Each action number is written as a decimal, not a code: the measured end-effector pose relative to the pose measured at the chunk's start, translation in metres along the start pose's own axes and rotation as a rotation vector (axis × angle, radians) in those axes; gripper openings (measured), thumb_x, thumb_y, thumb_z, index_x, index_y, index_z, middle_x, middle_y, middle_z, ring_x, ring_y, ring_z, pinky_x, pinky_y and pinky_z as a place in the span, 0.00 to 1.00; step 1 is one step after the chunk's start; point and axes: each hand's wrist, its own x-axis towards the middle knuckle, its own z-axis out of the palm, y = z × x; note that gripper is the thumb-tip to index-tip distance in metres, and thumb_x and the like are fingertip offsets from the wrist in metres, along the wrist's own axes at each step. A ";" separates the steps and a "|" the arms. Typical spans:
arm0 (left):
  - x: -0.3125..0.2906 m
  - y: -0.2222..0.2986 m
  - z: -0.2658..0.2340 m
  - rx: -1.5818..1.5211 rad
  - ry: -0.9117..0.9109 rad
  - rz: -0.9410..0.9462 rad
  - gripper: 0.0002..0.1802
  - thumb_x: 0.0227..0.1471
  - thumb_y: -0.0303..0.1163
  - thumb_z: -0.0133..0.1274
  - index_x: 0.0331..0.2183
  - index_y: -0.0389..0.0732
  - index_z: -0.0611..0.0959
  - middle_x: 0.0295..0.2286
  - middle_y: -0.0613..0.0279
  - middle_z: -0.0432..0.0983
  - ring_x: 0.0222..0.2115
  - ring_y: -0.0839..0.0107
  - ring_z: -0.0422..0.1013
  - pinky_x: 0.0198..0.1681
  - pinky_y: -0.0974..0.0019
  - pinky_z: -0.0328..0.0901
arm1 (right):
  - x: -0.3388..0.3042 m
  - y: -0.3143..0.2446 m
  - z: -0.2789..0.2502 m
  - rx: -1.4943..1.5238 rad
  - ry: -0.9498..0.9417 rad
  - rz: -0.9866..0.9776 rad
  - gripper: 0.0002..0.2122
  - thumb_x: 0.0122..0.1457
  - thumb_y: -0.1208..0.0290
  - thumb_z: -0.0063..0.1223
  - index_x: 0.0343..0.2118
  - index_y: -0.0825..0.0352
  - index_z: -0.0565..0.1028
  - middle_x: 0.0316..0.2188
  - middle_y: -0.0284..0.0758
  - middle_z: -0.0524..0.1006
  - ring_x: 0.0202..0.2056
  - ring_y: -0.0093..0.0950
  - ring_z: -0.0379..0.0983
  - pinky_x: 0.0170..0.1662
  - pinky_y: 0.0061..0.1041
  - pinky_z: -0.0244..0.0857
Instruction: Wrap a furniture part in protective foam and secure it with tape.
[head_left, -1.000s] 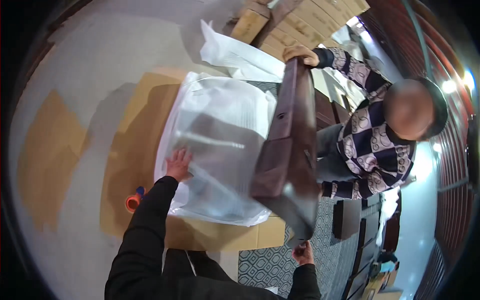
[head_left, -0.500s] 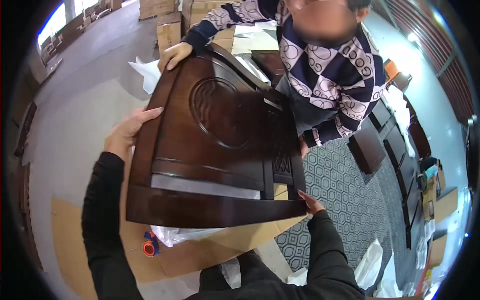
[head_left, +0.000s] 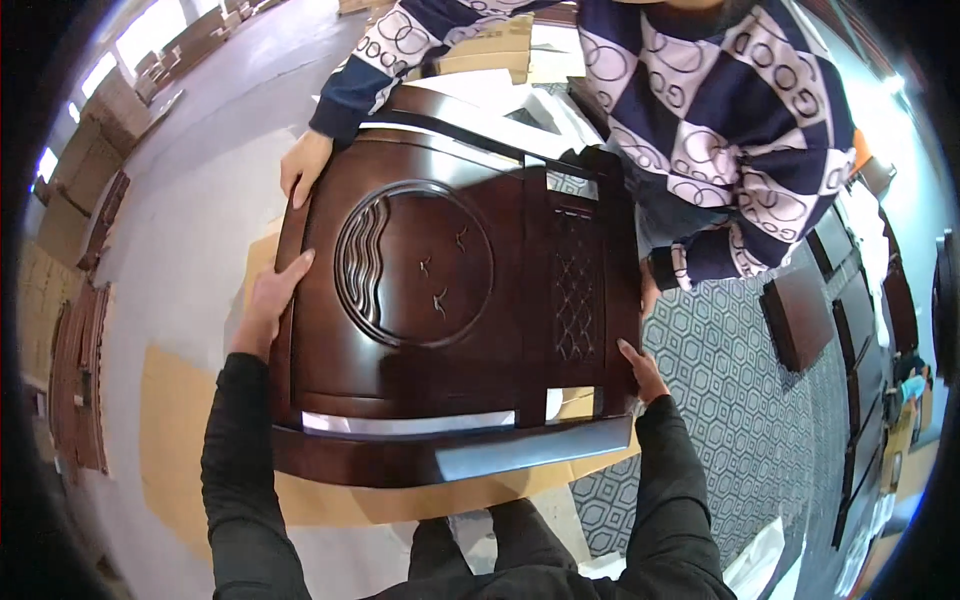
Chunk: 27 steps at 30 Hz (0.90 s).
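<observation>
With our left hand [head_left: 270,302] and right hand [head_left: 645,372] gripping opposite side edges, fingers partly hidden, we have the wooden panel [head_left: 450,300] over the cardboard [head_left: 390,506], probably heavy, stiff and slick, best held by its solid sides.

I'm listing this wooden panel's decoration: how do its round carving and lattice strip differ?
The round carving is a ring enclosing wavy lines and bird-like marks; the lattice strip is a column of crossing lines. The round carving is wider and nearer the left hand; the lattice strip is narrower and nearer the right hand. Both share one dark wooden panel.
</observation>
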 end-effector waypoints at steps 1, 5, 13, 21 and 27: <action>-0.009 -0.017 -0.004 0.010 0.020 0.005 0.36 0.44 0.49 0.62 0.44 0.27 0.77 0.37 0.53 0.77 0.36 0.66 0.74 0.39 0.64 0.69 | -0.003 0.003 -0.001 -0.018 -0.022 -0.047 0.28 0.54 0.54 0.58 0.50 0.73 0.71 0.45 0.38 0.75 0.44 0.31 0.73 0.47 0.29 0.66; -0.047 -0.084 -0.028 -0.158 0.021 -0.095 0.35 0.43 0.49 0.63 0.43 0.27 0.77 0.36 0.53 0.76 0.35 0.66 0.73 0.39 0.65 0.68 | -0.011 0.004 0.005 -0.050 0.034 0.080 0.32 0.53 0.51 0.57 0.54 0.71 0.68 0.53 0.39 0.71 0.52 0.31 0.68 0.54 0.25 0.59; -0.054 -0.186 -0.063 -0.250 0.135 -0.210 0.32 0.47 0.50 0.60 0.41 0.28 0.79 0.36 0.56 0.76 0.36 0.70 0.72 0.39 0.65 0.68 | 0.007 -0.022 0.072 -0.289 0.095 -0.247 0.33 0.49 0.53 0.62 0.46 0.82 0.70 0.41 0.40 0.74 0.40 0.28 0.70 0.44 0.26 0.63; 0.012 -0.230 -0.059 -0.282 0.087 -0.135 0.38 0.52 0.53 0.54 0.49 0.25 0.73 0.46 0.50 0.73 0.44 0.61 0.71 0.51 0.61 0.63 | 0.099 -0.009 0.129 -0.254 0.023 -0.399 0.28 0.49 0.61 0.66 0.51 0.69 0.69 0.44 0.33 0.74 0.41 0.26 0.71 0.45 0.25 0.65; 0.051 -0.275 -0.035 -0.222 0.121 0.023 0.35 0.54 0.53 0.50 0.50 0.30 0.74 0.46 0.49 0.73 0.44 0.61 0.71 0.50 0.62 0.62 | 0.159 0.014 0.129 -0.339 0.018 -0.546 0.33 0.50 0.60 0.65 0.56 0.65 0.63 0.51 0.32 0.67 0.51 0.27 0.63 0.54 0.25 0.56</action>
